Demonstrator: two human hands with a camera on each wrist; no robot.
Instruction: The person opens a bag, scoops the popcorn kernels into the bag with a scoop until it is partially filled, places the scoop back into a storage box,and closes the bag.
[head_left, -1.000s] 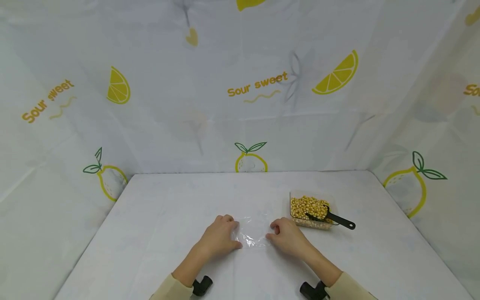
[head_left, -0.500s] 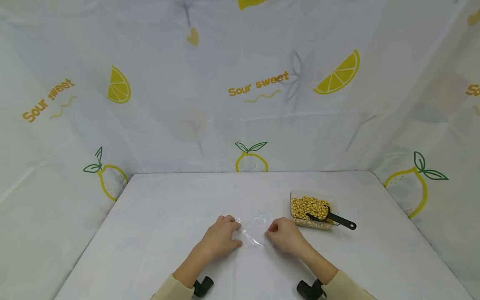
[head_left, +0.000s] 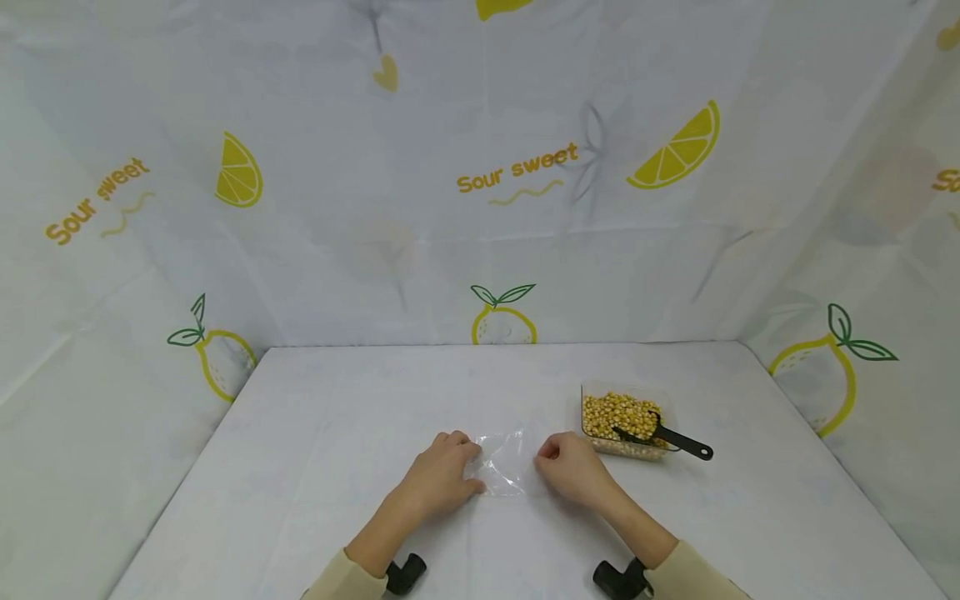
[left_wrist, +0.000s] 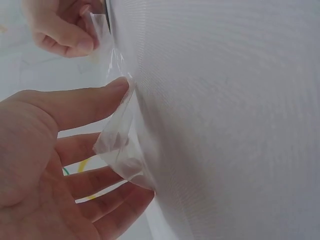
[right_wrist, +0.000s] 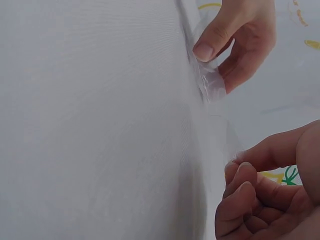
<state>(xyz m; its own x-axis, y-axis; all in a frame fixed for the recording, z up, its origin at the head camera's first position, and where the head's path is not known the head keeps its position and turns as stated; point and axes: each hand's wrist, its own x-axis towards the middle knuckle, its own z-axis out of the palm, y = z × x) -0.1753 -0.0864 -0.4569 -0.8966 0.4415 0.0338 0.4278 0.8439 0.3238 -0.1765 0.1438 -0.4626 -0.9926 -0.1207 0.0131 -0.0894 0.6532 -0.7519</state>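
Observation:
A thin clear plastic bag (head_left: 504, 463) lies on the white tabletop between the two hands, creased and shiny. My left hand (head_left: 441, 472) holds its left side, thumb at the near corner and fingers at the far one. In the left wrist view the bag's edge bulges up between the thumb (left_wrist: 90, 102) and fingers of that hand. At the bag's right side, my right hand (head_left: 573, 470) pinches the edge between thumb and index finger. The right wrist view shows the film (right_wrist: 227, 142) stretching to this pinch, the other fingers curled.
Just beyond the right hand stands a clear rectangular container (head_left: 628, 452) of yellow corn kernels (head_left: 617, 414). A black scoop (head_left: 682, 442) rests in it, handle sticking out to the right. A white curtain (head_left: 337, 208) with lemon prints borders the table.
My right thumb and index finger have closed together at the bag's right edge, and the hand has shifted slightly. The bag's creases have changed. My left hand stays nearly still.

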